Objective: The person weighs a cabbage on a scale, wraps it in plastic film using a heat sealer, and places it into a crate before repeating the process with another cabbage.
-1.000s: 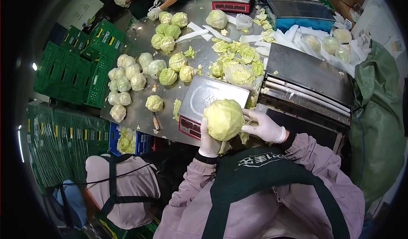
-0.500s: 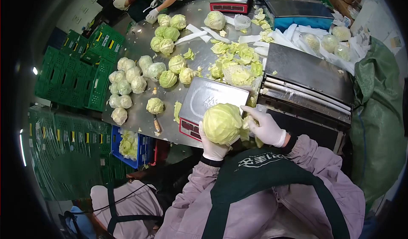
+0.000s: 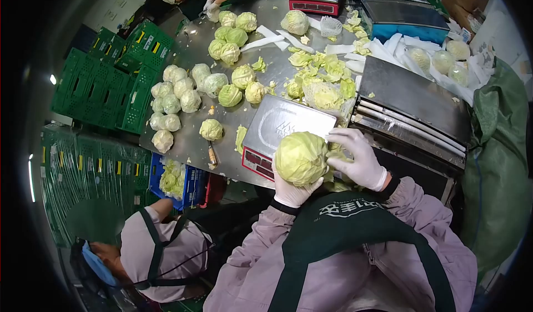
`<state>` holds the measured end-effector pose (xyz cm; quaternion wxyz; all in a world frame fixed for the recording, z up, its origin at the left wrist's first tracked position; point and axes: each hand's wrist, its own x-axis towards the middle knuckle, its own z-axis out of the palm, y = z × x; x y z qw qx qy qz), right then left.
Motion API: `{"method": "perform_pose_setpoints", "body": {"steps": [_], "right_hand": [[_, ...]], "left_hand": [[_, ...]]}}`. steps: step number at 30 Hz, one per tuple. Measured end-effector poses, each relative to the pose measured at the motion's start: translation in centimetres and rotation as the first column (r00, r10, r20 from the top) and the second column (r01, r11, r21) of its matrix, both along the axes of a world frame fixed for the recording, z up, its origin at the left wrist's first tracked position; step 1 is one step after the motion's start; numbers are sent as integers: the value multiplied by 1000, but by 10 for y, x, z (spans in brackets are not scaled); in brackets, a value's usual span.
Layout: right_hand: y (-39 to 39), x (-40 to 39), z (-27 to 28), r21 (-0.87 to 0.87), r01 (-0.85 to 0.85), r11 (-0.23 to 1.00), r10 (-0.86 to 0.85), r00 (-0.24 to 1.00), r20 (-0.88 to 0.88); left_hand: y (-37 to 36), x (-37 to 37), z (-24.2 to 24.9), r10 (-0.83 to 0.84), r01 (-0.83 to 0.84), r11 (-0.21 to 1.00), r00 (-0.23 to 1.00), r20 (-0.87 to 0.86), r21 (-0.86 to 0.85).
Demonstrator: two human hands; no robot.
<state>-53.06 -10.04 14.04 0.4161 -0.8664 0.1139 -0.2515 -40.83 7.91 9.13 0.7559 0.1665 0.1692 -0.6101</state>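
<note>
A pale green cabbage (image 3: 301,158) rests in my gloved left hand (image 3: 293,189), whose fingers wrap round its lower left side. It is held up in front of the silver scale (image 3: 286,120) with the red base, overlapping its near edge. My gloved right hand (image 3: 358,157) is at the cabbage's right side, thumb and fingers apart, with the fingertips right at its outer leaves. Pale leaf shows between that thumb and the fingers. Loose leaves (image 3: 338,186) lie below, partly hidden by the cabbage and my right hand.
Wrapped cabbages (image 3: 171,98) and bare ones (image 3: 229,95) sit on the metal table (image 3: 186,156), near a knife (image 3: 212,155). Trimmed leaves (image 3: 325,68) lie ahead. A wrapping machine (image 3: 413,98) stands right. A blue crate (image 3: 194,184) holds leaves. Co-workers (image 3: 166,251) stand left and across.
My right hand's fingers have spread and shifted up along the cabbage's side. The cabbage stays in my left hand. The view has shifted slightly, and the co-worker at left has raised an arm.
</note>
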Motion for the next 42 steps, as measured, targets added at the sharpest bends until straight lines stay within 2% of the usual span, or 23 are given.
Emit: {"method": "perform_pose_setpoints", "body": {"steps": [2,6,10,11,13,15,17,18,19,21,23,24,25,27,28,30,31,33,35,37,41,42], "right_hand": [[9,6,14,44,-91,995,85,989,119],[3,16,6,-2,-190,982,188,970,155],[-1,16,9,286,-41,957,-5,987,160],[-4,17,9,286,-42,957,-4,987,158],[-15,18,8,451,91,888,-148,985,92],[-28,22,-6,521,140,842,-218,972,91],[-40,22,-21,614,193,765,-315,944,95],[-48,20,-25,570,278,773,-370,928,49],[-55,19,-37,573,284,768,-401,912,85],[-60,7,-33,350,289,891,-307,952,-6],[-54,-2,-38,165,217,962,-186,965,-184],[-50,-5,-34,-57,147,987,-155,974,-163],[-42,-4,-19,62,94,994,-79,975,-208],[-26,3,-5,437,-26,899,79,992,-103],[-20,8,-1,439,-25,898,79,991,-105],[-12,15,5,405,-187,895,177,982,62],[-12,17,6,405,-187,895,177,982,62],[-14,22,8,406,-322,855,370,928,-42],[-14,22,11,454,-323,831,377,925,-32],[-15,19,12,642,-223,733,316,948,-31],[-10,7,9,674,-161,721,186,982,35],[-10,2,8,744,-157,650,176,983,53]], "left_hand": [[0,0,0,16,-16,999,1000,-2,-31],[-3,-5,5,-16,11,998,996,87,66],[-3,-6,9,-54,51,998,996,70,39],[-3,-7,10,-64,62,998,996,61,31],[-3,-7,12,-72,71,997,996,52,22],[-6,-7,13,-111,119,984,991,69,-131],[-10,-12,13,-47,50,994,998,31,-102],[-10,-13,15,15,-16,998,1000,-8,-67],[-8,-13,18,22,-22,998,1000,-7,-66],[-4,-14,22,65,-53,980,996,62,-190],[5,-7,5,24,-14,983,999,49,-183],[10,-3,-5,-28,34,983,999,35,-178],[10,-3,-2,-24,30,983,999,36,-178],[8,-5,6,-72,66,980,997,-22,-187],[8,-4,4,-72,66,980,997,-25,-185],[7,-2,-3,-138,108,949,987,-82,-296],[5,-3,1,-138,108,949,987,-83,-296],[2,-6,12,-154,132,961,986,-72,-245],[3,-8,8,-148,132,961,988,-45,-245],[4,-8,4,-114,105,970,993,-27,-220],[9,-8,-9,-131,110,961,989,-67,-253],[11,-7,-13,-98,69,953,992,-83,-296]]}}
